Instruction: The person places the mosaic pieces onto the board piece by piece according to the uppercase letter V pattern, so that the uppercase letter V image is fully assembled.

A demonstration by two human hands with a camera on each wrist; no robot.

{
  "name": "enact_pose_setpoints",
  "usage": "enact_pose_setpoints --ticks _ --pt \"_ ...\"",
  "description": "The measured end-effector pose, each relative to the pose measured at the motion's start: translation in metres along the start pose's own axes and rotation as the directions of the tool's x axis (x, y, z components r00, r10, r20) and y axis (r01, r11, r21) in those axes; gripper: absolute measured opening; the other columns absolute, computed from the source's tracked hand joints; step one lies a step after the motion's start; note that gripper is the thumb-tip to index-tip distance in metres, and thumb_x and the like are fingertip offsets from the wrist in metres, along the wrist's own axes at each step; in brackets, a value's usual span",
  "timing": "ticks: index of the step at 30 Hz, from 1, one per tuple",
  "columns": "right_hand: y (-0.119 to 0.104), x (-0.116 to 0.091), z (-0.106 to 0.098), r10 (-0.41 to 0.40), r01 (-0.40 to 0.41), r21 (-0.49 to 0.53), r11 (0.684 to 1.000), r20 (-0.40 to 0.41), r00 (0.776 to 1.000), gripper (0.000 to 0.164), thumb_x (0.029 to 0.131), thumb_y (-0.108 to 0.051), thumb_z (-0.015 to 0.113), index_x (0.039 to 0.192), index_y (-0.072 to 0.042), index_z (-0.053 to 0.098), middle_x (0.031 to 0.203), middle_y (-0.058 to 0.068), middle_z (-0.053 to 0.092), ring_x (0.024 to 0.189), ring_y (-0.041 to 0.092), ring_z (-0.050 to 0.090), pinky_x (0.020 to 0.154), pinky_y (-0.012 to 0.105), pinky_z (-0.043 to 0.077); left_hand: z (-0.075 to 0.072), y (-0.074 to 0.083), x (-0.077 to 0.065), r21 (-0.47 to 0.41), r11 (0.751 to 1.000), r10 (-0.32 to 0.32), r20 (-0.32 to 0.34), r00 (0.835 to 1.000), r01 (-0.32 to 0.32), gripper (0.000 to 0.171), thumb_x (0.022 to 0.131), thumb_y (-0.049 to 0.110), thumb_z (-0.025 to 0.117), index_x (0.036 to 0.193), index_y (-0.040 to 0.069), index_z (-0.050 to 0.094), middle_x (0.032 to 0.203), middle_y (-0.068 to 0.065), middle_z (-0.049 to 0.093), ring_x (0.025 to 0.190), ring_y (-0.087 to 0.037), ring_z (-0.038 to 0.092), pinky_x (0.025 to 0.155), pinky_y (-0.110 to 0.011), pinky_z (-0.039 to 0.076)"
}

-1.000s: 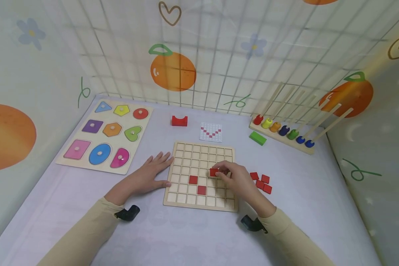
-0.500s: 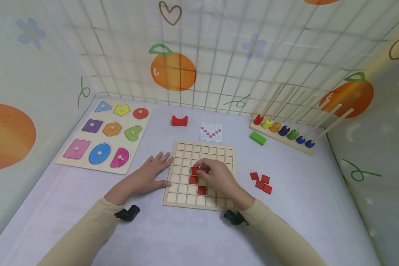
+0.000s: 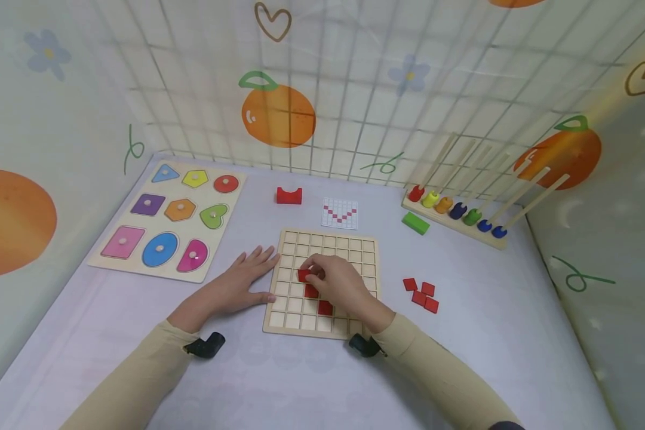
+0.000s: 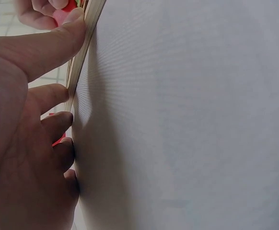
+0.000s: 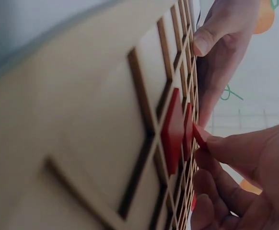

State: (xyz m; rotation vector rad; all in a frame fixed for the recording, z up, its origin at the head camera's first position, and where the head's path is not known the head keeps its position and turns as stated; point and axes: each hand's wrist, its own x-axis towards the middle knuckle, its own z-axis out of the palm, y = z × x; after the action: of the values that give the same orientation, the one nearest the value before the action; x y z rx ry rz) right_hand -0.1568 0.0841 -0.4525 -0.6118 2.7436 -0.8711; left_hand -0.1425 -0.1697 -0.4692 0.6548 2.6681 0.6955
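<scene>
A wooden grid board [image 3: 349, 243] lies on the table with two red square tiles in its cells, one [image 3: 311, 291] further left and up, the other [image 3: 325, 308] nearer the front. My right hand [image 3: 337, 285] pinches a third red tile [image 3: 303, 275] between thumb and finger, close over the board's left part. In the right wrist view that tile [image 5: 200, 134] is tilted, one edge at the grid. My left hand [image 3: 243, 282] lies with spread, straight fingers, thumb and fingertips against the board's left edge; the left wrist view shows its thumb [image 4: 48, 50] at that edge.
Several loose red tiles [image 3: 419, 298] lie right of the board. Behind it are a pattern card [image 3: 340, 214], a red arched block [image 3: 289, 196] and a green block [image 3: 416, 223]. A shape puzzle [image 3: 158, 272] lies left; a pegged bead stand [image 3: 451, 224] stands back right.
My right hand has carried the red tile leftward across the board, from right of centre to above and left of the two placed tiles. The left hand has stayed put.
</scene>
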Motion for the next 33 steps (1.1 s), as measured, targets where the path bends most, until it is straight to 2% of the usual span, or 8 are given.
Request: enact_pose_setpoints --ticks 12,23,33 --pt "-0.008 0.009 0.006 -0.050 0.050 -0.049 0.998 -0.001 0.999 0.013 0.094 -0.019 0.075 0.107 -0.023 0.072 0.088 -0.010 0.065 0.082 0.011 0.056 0.068 0.025 0.051 -0.002 0.001 -0.002 -0.009 1.000 0.006 -0.004 1.000 -0.006 0.089 0.091 0.038 0.076 0.161 0.009 0.029 0.169 -0.013 0.018 0.156 -0.038 0.007 0.125 -0.058 0.006" --pt "-0.009 0.013 0.008 -0.080 0.076 -0.129 0.989 -0.027 0.996 0.013 0.090 -0.015 0.079 0.102 -0.019 0.075 0.104 -0.006 0.071 0.097 0.014 0.057 0.083 0.027 0.054 -0.001 -0.001 0.000 -0.008 1.000 0.004 -0.001 1.000 -0.004 0.089 0.091 0.040 0.076 0.161 0.011 0.029 0.169 -0.013 0.018 0.156 -0.038 0.006 0.125 -0.059 0.006" --pt "-0.009 0.013 0.008 -0.081 0.078 -0.177 0.981 -0.012 0.997 0.020 0.091 -0.017 0.079 0.110 -0.019 0.077 0.109 -0.005 0.070 0.103 0.015 0.059 0.090 0.031 0.054 0.000 -0.001 0.000 -0.003 1.000 0.006 0.002 1.000 -0.006 0.089 0.091 0.040 0.075 0.161 0.011 0.029 0.169 -0.013 0.017 0.156 -0.038 0.006 0.125 -0.059 0.006"
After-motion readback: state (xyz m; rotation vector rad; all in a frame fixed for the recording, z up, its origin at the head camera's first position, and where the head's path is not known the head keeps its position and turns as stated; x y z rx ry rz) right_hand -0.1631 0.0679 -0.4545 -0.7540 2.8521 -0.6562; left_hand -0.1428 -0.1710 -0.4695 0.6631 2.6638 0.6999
